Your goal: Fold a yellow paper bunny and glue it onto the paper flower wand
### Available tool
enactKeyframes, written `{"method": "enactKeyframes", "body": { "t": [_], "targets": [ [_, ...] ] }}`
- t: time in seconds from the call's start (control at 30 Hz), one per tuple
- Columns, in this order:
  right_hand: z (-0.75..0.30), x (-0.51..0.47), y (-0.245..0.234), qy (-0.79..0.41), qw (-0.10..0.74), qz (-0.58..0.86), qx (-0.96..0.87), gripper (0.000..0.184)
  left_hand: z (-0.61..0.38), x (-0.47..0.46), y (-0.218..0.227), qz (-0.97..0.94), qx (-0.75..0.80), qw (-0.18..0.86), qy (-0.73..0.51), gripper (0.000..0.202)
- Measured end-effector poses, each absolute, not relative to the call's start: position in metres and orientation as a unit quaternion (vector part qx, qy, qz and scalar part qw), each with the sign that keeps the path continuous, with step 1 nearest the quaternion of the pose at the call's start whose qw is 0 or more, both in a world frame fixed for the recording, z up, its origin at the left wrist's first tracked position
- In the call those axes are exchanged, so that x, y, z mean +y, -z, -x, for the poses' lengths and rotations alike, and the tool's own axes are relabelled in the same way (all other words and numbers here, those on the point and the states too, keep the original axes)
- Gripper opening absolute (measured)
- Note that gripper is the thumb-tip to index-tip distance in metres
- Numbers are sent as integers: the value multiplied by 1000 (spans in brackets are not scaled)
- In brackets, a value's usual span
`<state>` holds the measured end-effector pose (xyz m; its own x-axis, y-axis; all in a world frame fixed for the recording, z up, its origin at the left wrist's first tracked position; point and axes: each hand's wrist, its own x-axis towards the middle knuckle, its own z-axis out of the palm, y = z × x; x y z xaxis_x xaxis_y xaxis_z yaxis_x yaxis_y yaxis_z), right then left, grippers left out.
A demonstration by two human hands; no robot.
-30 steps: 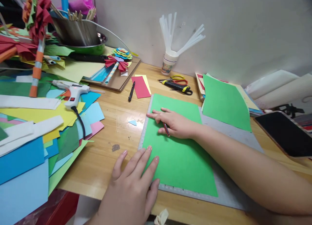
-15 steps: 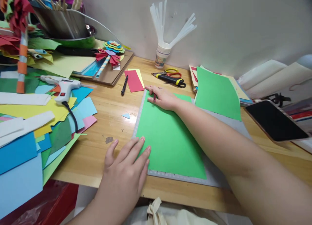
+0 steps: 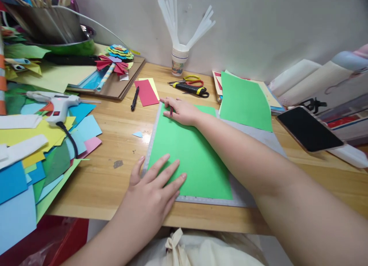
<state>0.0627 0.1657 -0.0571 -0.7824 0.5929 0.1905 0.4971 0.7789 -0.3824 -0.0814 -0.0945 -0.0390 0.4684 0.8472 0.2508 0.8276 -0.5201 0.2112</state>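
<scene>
A large sheet of green paper (image 3: 189,158) lies on a grey cutting mat (image 3: 244,195) with ruler markings along its edges. My left hand (image 3: 156,185) rests open on the near left part of the sheet, fingers spread and pressed flat. At the far left corner of the same sheet is my right hand (image 3: 182,111), its index finger reaching to the corner. A slim dark red pencil (image 3: 171,111) is tucked in its curled fingers; most of it is hidden. Beyond that hand lie a red paper card (image 3: 147,92) over a yellow one, and a black pen (image 3: 135,99).
Scissors (image 3: 193,80) and a black-yellow tool (image 3: 189,89) lie beyond. A paper cup (image 3: 178,62) holds white glue sticks. Another green sheet (image 3: 245,101) tops a paper stack at right, near a phone (image 3: 310,128). A glue gun (image 3: 59,104) sits on paper scraps at left.
The view has shifted a little, so everything sits further left. My left hand has slid further onto the green sheet with its fingers more spread. My right hand stays at the far corner.
</scene>
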Motion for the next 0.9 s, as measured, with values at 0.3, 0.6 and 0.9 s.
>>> {"method": "enactKeyframes", "body": {
  "t": [0.3,0.6,0.9],
  "targets": [
    [-75,84,41,-441,426,314,-725,35,88,-94,34,-909,383,70,-149,33],
    [-139,-68,35,-662,337,461,-485,25,85,-92,37,-895,394,101,-184,28],
    [-141,-96,39,-500,328,469,-650,10,83,-91,38,-892,393,101,-199,25]
  ]
}}
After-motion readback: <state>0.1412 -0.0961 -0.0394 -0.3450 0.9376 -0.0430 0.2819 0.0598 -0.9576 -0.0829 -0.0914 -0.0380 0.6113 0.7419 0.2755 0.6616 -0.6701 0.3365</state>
